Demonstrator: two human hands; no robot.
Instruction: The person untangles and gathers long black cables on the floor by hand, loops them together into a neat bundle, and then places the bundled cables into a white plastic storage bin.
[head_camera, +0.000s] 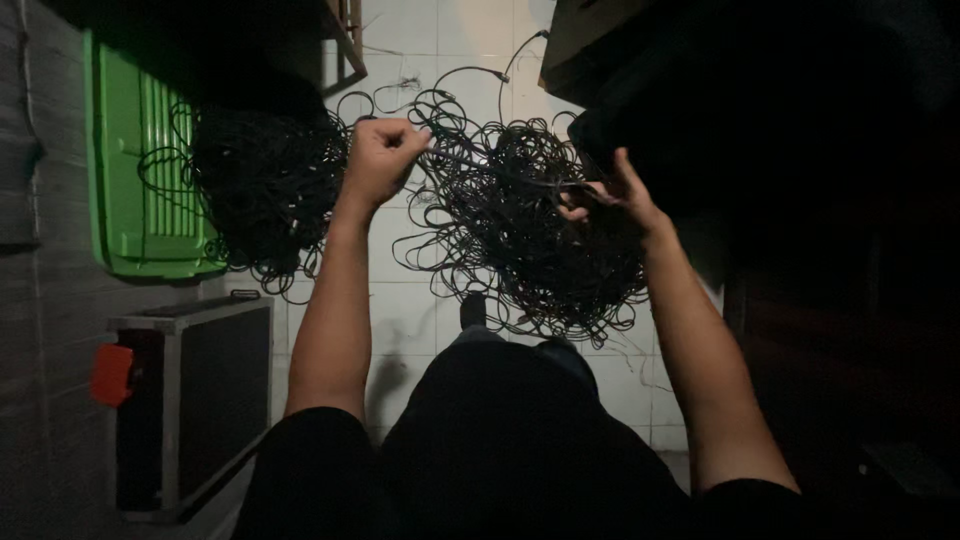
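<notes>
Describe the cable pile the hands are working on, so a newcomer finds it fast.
On the white tiled floor, two black cable tangles lie. It is the one right of centre, where left hand and right hand stretch a strand; the other pile lies against the green crate.

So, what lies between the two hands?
In the head view, a taut black cable runs from the left hand to the right hand, above the tangled cable pile.

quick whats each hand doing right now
Left hand: closed in a fist around a black cable.
Right hand: fingers pinched on the same cable.
</notes>
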